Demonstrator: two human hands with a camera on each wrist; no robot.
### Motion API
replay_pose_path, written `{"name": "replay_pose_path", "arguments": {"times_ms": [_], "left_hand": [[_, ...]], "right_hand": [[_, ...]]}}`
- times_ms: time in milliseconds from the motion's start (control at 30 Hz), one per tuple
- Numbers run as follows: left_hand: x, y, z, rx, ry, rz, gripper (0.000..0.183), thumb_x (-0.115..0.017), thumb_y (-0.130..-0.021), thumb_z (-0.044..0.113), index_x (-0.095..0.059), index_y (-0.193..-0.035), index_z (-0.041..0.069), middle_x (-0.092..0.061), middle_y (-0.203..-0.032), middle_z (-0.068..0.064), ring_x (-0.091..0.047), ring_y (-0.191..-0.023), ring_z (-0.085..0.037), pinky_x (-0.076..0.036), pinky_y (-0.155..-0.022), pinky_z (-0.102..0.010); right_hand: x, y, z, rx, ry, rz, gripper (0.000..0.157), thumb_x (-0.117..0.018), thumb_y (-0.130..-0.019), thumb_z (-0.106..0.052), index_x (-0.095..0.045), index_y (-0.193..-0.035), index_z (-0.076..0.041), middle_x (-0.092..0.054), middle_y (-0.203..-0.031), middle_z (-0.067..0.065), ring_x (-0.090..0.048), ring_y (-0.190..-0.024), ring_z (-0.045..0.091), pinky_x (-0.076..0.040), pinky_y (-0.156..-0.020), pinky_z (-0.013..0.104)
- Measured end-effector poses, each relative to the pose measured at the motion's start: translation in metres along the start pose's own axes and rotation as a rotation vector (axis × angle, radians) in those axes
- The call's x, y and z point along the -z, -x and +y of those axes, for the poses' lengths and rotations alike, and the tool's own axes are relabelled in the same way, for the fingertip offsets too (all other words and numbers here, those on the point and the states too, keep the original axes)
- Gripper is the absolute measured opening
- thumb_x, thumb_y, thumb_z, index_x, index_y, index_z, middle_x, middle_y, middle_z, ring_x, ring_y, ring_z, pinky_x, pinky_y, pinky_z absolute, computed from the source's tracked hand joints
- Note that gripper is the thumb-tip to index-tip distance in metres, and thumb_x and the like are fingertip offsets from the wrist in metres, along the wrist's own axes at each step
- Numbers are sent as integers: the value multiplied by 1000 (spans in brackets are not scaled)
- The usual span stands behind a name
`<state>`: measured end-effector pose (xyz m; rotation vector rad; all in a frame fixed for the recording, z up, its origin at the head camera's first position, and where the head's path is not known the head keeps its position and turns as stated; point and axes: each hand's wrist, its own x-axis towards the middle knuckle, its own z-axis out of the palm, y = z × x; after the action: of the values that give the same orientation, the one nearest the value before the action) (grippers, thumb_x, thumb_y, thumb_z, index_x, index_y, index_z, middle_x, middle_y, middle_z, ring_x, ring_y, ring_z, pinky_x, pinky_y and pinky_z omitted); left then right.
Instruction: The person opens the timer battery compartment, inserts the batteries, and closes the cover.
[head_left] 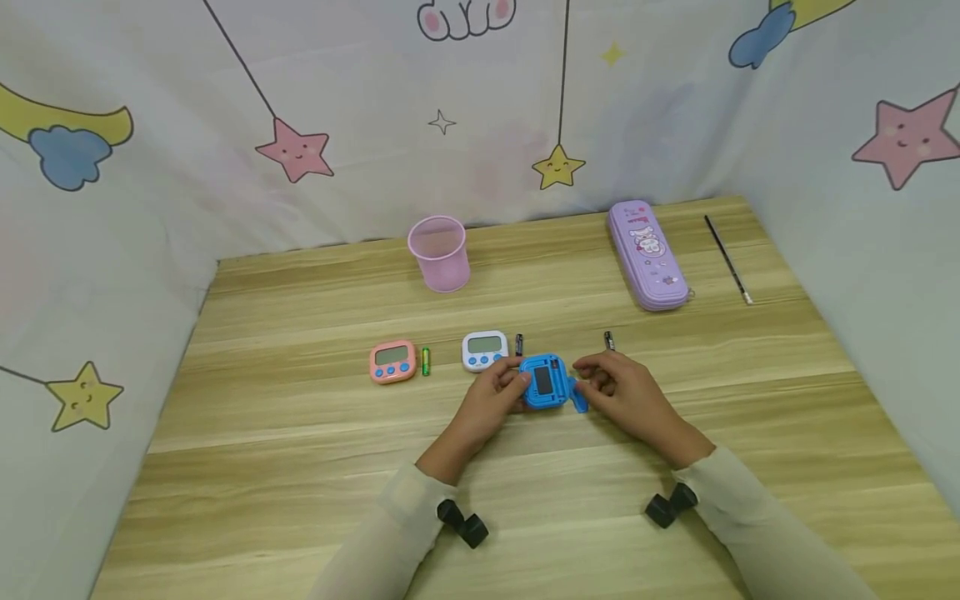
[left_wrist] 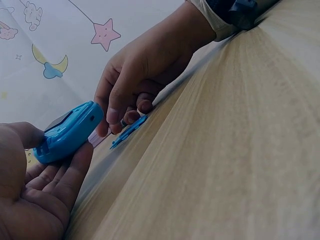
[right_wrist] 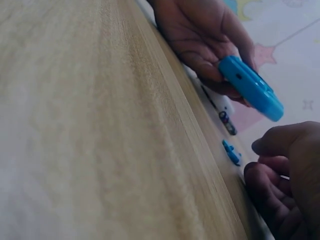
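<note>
My left hand holds a blue digital timer with its back up, the thumb on its edge and fingers underneath. The timer's battery compartment is uncovered, and a dark battery shows at its upper edge. To the right of the timer is my right hand, fingers loosely curled, the thumb and fingertips apart in the right wrist view. Below its fingertips a small blue battery cover lies on the table. One black battery lies just beyond the right hand; another black battery lies beyond the timer.
A white timer stands close to the left hand. Further left are a pink timer and a green battery. Behind them are a pink cup, a purple pencil case and a pencil. Patterned curtain surrounds the table.
</note>
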<state>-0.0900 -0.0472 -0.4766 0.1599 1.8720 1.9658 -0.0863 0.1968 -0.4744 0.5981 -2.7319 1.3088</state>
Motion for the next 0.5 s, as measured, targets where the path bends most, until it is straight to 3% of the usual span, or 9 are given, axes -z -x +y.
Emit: {"name": "replay_pose_path", "arguments": {"times_ms": [300,500], "left_hand": [[0,1,1,-7,0,-4,43,-51,-103,18,-43,-139,-3,-61,-123,-22,-65,-93,-16,-58,-79,-34],[0,1,0,-15,-6,-9,43,-52,-103,18,-43,-139,-3,-61,-121,-23,-65,-93,-16,-58,-80,-35]], "right_hand": [[1,0,9,38,-30,-18,23,-71,-91,-21,-68,-113,-14,-61,-91,-9,-61,-76,5,-55,-62,23],[7,0,15,136,-57,27,21,-72,-90,-14,-69,-111,-14,-63,-95,-9,-63,-78,6,-55,-62,21]]}}
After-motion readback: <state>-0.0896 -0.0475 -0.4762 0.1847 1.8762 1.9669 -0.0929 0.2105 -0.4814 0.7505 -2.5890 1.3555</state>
